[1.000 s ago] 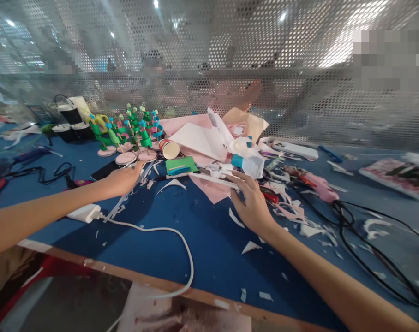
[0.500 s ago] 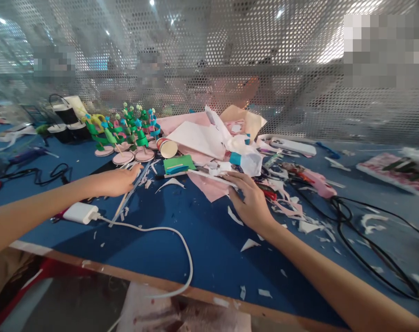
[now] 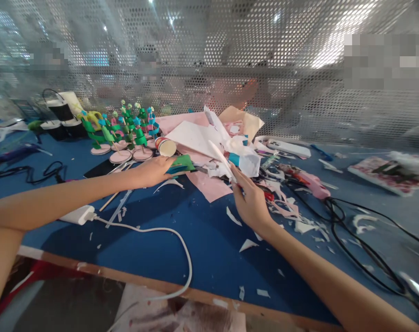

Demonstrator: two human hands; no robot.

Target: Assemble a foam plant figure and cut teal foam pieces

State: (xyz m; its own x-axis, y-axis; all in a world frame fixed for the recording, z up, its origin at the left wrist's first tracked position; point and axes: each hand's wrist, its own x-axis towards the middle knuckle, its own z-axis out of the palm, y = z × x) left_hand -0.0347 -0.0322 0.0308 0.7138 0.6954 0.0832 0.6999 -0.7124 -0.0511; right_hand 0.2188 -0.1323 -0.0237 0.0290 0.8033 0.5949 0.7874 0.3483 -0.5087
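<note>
1. My left hand [image 3: 154,169] lies out toward the middle of the table [image 3: 202,240], fingers closed down on the near edge of the green card [image 3: 182,163]. The card lies flat, just beside the paper cup [image 3: 167,147] and in front of the green figures [image 3: 126,133] toward the far left corner. I should pinch the card's edge cleanly and lift it straight, so the cup does not roll into the figures.

2. My right hand [image 3: 251,203] grips a white strip [image 3: 219,159] between thumb and fingertips, the strip tilting up and away toward the paper heap [image 3: 223,138]. I judge a light grip low on the strip is best; squeezing higher would bend it.

3. Red-handled scissors [image 3: 267,193], I think, lie just beyond my right hand, half hidden among scraps [image 3: 299,221]. I should keep my wrist clear of the blades.

4. The white cable [image 3: 168,235] runs along the near edge under my left arm, the black cables [image 3: 355,235] at the right edge; I should lift my forearms rather than drag them.
</note>
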